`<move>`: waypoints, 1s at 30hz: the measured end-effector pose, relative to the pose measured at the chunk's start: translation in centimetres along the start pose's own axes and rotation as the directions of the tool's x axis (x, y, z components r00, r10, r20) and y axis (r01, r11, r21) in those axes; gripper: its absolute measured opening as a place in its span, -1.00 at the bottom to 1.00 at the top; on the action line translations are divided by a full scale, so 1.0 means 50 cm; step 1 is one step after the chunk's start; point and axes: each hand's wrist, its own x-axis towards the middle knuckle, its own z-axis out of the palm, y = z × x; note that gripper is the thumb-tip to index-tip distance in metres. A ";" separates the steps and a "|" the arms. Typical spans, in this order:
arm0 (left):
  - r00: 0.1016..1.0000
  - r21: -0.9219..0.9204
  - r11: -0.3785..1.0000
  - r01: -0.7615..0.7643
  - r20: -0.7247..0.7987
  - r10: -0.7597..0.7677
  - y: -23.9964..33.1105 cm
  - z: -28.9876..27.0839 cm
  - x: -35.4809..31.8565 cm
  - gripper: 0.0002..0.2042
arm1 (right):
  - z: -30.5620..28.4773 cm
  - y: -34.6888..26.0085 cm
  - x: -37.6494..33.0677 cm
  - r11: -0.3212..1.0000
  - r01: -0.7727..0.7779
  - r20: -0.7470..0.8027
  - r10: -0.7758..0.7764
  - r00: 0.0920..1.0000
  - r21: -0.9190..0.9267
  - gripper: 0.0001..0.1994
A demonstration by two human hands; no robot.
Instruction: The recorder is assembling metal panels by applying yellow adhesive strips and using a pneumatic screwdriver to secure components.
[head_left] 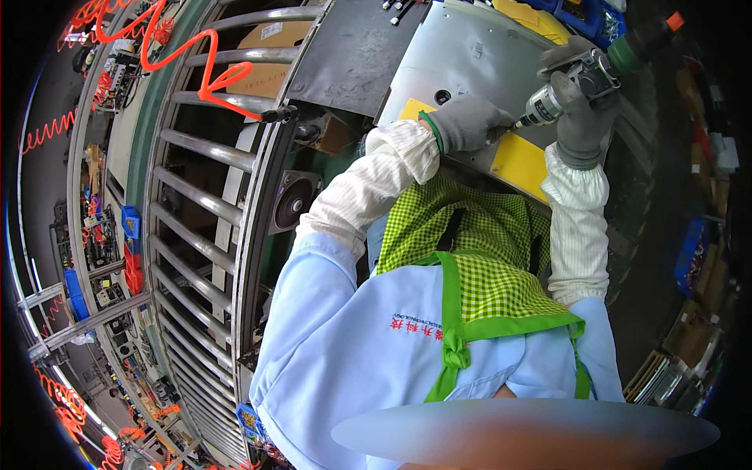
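Observation:
A power driver (542,105) with a pale nose and a dark green body lies across my right hand (583,125), whose grey-gloved fingers wrap round it. Its tip points left, close to the fingers of my left hand (468,124). That hand, also gloved in grey, is closed in a pinch over the near edge of a silver metal panel (462,59); whatever it holds is hidden. A yellow plate (520,163) lies on the panel's near side, between my hands. Another grey shape (558,56) shows beyond the driver; I cannot tell whether it is glove or finger.
To the left runs a metal roller conveyor (204,204), with a coiled orange air hose (210,66) hanging over it. A dark mat (348,59) adjoins the panel. Blue bins (599,19) stand at the far right. A cardboard box (274,59) sits beneath the rollers.

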 end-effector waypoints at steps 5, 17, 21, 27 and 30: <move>0.998 -0.007 0.999 -0.039 -0.049 0.039 -0.008 0.015 -0.002 -0.75 | 0.011 0.001 -0.014 0.997 0.080 0.051 -0.081 0.995 0.006 -0.68; 0.897 -0.949 -0.102 -0.297 -0.241 -0.371 -0.033 -0.009 -0.074 -0.69 | 0.020 0.020 -0.021 0.997 0.049 0.101 -0.043 0.994 -0.059 -0.63; 0.831 -0.796 0.565 -0.218 -0.455 -0.320 -0.045 0.016 -0.094 -0.63 | 0.019 0.008 -0.008 0.999 0.015 0.081 -0.010 0.997 -0.053 -0.60; 0.852 -0.852 -0.359 -0.381 -0.172 -0.494 0.012 0.006 -0.152 -0.59 | 0.029 -0.054 0.043 0.994 0.101 0.159 -0.095 0.983 -0.032 -0.56; 0.820 -0.879 0.406 -0.251 -0.415 -0.393 0.033 -0.005 -0.179 -0.59 | 0.043 -0.075 0.072 0.990 0.138 0.159 -0.142 0.977 0.035 -0.60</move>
